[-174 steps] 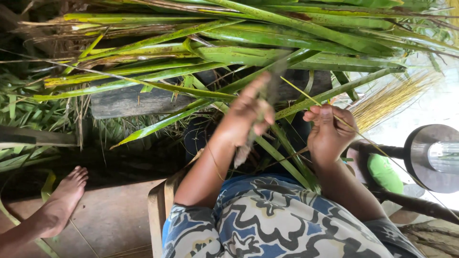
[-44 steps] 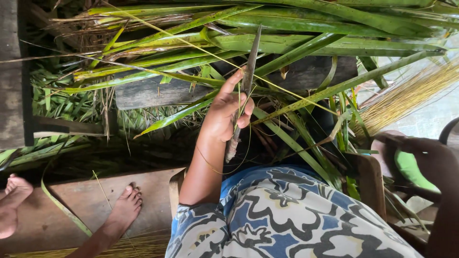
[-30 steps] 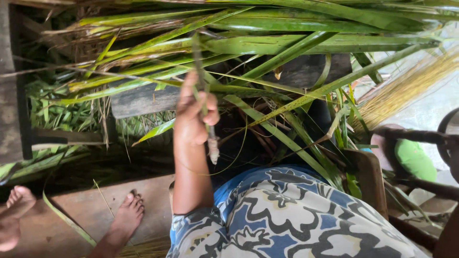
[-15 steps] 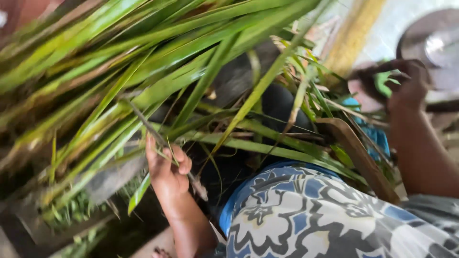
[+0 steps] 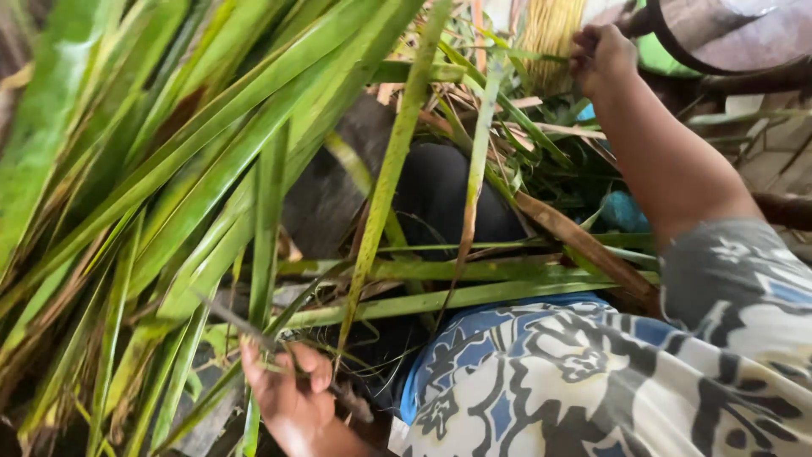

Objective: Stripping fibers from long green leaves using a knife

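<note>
— Left hand (image 5: 288, 391)?
— Closed around a thin dark knife (image 5: 254, 332), low among crowded palm leaves (image 5: 211, 169); little free room.
— Right hand (image 5: 602, 57)?
— Far up, pinching yellow stalks (image 5: 550, 34).

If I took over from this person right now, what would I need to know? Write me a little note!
Left hand: low in the picture, closed around a thin dark knife-like tool among the long green leaves.
Right hand: stretched out to the far side, fingers curled at the bundle of pale yellow sticks; what it grips cannot be seen.
Things: leaves lie piled across the lap, over the patterned blue and white cloth. A dry brown leaf lies by the right forearm.
Done: some thin sticks are already bundled.
Left: many leaves are whole and green.
</note>
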